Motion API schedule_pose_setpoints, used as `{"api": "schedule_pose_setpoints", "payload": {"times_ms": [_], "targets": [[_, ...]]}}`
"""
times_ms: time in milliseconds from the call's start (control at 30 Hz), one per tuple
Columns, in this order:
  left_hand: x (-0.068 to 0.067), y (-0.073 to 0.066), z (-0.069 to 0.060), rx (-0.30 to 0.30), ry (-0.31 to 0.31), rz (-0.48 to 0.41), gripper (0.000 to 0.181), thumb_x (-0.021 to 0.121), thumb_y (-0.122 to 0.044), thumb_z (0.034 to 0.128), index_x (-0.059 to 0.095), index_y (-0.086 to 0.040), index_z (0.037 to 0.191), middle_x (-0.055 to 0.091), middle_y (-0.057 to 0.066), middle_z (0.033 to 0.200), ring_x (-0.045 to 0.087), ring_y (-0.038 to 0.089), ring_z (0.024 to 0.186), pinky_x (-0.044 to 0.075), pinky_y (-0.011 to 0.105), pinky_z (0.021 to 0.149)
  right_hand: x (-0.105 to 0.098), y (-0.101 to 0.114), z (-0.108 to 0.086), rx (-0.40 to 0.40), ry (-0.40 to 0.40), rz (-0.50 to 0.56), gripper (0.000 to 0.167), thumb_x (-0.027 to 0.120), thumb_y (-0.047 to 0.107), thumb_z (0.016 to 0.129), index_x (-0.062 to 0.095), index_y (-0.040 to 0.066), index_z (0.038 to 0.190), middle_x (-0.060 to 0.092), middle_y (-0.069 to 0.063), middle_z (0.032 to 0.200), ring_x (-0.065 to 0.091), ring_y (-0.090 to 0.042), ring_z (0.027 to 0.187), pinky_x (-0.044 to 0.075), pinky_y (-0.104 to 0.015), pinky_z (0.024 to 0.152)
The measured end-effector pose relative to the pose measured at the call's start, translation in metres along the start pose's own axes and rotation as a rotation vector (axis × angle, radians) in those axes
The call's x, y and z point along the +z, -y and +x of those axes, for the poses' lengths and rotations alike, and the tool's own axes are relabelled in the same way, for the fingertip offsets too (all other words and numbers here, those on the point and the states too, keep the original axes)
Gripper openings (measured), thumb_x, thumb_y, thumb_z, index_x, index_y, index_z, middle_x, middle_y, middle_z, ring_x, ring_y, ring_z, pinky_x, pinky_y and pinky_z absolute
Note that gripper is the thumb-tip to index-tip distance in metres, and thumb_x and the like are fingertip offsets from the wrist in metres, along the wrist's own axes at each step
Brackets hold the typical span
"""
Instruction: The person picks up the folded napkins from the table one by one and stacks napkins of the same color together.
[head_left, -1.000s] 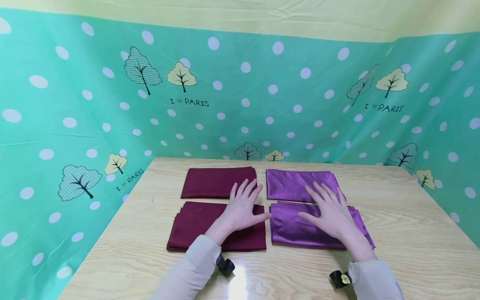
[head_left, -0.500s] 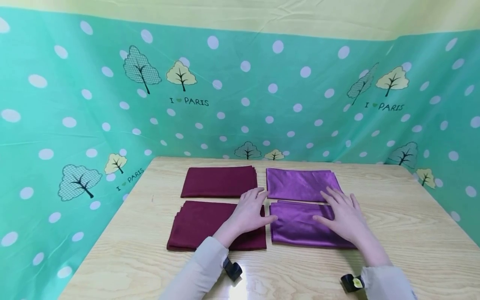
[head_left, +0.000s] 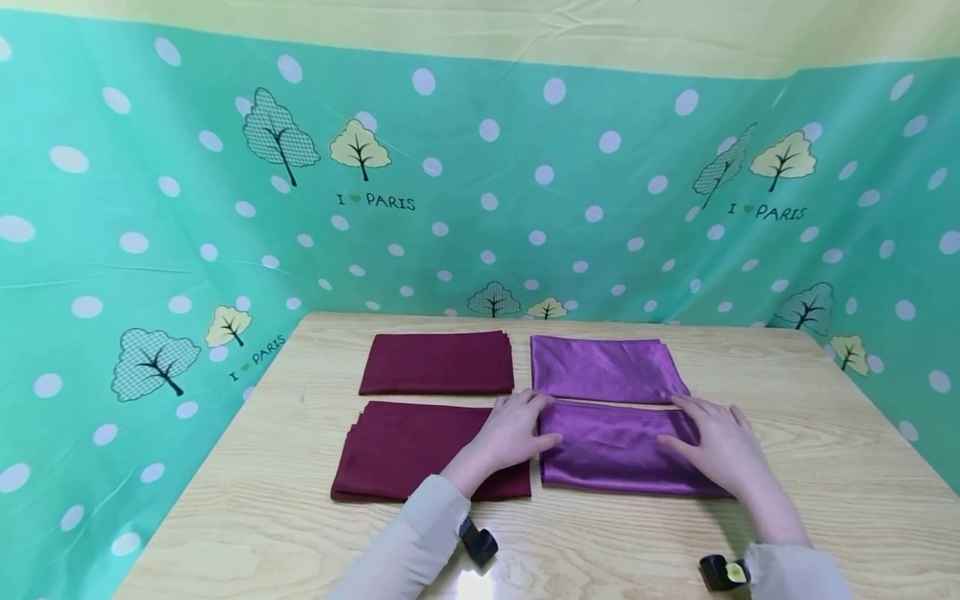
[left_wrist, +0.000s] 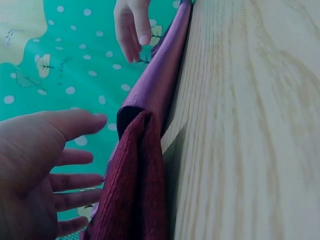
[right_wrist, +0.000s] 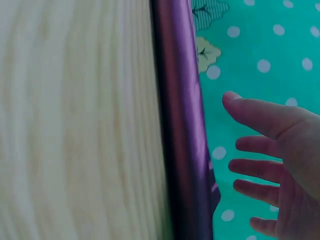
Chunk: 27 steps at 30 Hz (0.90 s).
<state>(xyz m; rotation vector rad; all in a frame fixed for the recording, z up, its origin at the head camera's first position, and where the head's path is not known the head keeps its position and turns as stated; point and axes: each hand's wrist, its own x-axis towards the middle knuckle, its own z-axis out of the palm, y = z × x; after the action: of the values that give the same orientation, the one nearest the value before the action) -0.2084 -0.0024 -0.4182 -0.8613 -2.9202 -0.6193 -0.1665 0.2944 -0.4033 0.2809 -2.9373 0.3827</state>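
Four is avoided here: several folded cloths lie on the table in two rows. The near purple satin cloth (head_left: 607, 462) lies between my hands. My left hand (head_left: 510, 433) hovers over the seam between it and the near maroon cloth (head_left: 397, 450), thumb and fingers spread. Above the purple cloth's right end is my right hand (head_left: 723, 446), fingers extended. Both wrist views show a gap between the hand and the cloth, the left hand (left_wrist: 30, 170) beside the maroon folds (left_wrist: 135, 185) and the right hand (right_wrist: 295, 165) beside the purple edge (right_wrist: 187, 120).
Behind lie a far maroon cloth (head_left: 438, 364) and a far purple cloth (head_left: 603, 367). The wooden table (head_left: 825, 467) extends to both sides. A green dotted curtain (head_left: 517, 183) hangs along its back and sides.
Both hands have moved right and toward the near edge. The left has gone from over the maroon cloths to the purple one's left end. The cloths look unmoved.
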Motion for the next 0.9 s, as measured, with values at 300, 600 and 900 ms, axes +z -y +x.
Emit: {"api": "schedule_pose_setpoints", "payload": {"times_ms": [300, 600, 900], "targets": [[0.007, -0.003, 0.007, -0.029, 0.038, -0.018, 0.055, 0.061, -0.041, 0.0831, 0.049, -0.013, 0.129, 0.051, 0.007, 0.128, 0.046, 0.025, 0.120, 0.030, 0.047, 0.101, -0.002, -0.020, -0.004, 0.044, 0.028, 0.072, 0.070, 0.061, 0.044, 0.082, 0.045, -0.006, 0.128, 0.046, -0.034, 0.124, 0.041, -0.051, 0.112, 0.024, -0.063, 0.094], [0.008, -0.005, 0.010, -0.057, 0.052, 0.014, 0.058, 0.062, -0.038, 0.0829, 0.047, -0.011, 0.132, 0.053, 0.008, 0.126, 0.047, 0.025, 0.118, 0.031, 0.043, 0.099, -0.004, -0.031, -0.004, 0.071, 0.107, 0.178, 0.067, 0.060, 0.038, 0.086, 0.041, -0.012, 0.128, 0.042, -0.037, 0.125, 0.038, -0.053, 0.113, 0.029, -0.061, 0.092], [0.011, -0.008, 0.013, -0.054, 0.039, 0.074, 0.055, 0.067, -0.036, 0.0801, 0.053, -0.010, 0.126, 0.054, 0.006, 0.118, 0.048, 0.024, 0.109, 0.035, 0.041, 0.094, 0.002, -0.039, 0.003, 0.068, 0.134, 0.187, 0.057, 0.065, 0.017, 0.082, 0.043, -0.014, 0.124, 0.043, -0.038, 0.121, 0.040, -0.054, 0.111, 0.032, -0.060, 0.091]]}}
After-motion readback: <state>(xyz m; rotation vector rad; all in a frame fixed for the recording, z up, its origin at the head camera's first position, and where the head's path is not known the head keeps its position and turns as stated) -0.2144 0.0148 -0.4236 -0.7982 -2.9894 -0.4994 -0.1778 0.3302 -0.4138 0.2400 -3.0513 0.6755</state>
